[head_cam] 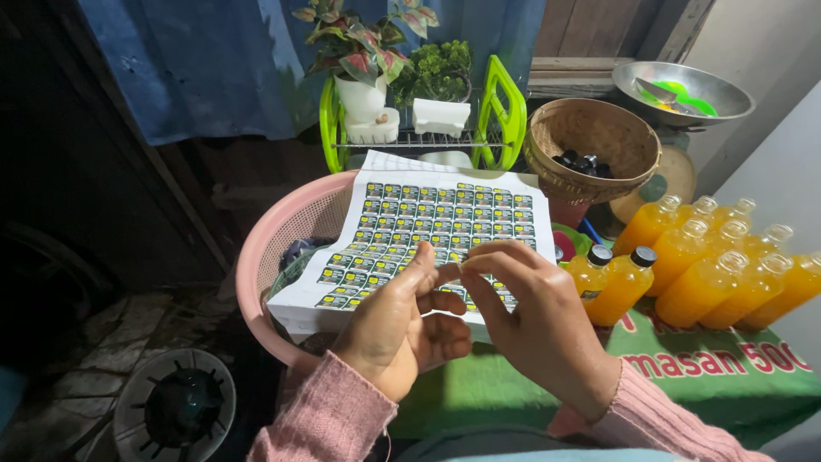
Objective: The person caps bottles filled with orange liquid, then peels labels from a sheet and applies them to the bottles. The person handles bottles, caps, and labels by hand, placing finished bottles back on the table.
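- The room is dark on the left, with a blue sheet (214, 60) hanging at the back and a rough grey floor (77, 376) below.
- A green mat (710, 376) with red letters covers the table on the right.
- A big pink basket (256, 265) sits in the middle. Some dark and green stuff lies inside it, too hidden to tell what.
- A white sticker sheet (445, 214) lies across the top of the pink basket. It has rows of small dark and green stickers.
- Orange bottles (727, 265) lie in a bunch on the green mat. Most have clear tops, and two have black caps.
- A brown woven basket (590, 137) stands behind them, with small black caps (581, 162) inside.
- A silver bowl (684, 90) in the far corner holds a spoon and something green.
- A green rack (505, 107) holds two plants in white pots.
- The left hand (398, 329) and right hand (539, 325) meet just over the sticker sheet. Both pinch with thumb and fingers at the same tiny spot, but whatever is between them is too small to see.
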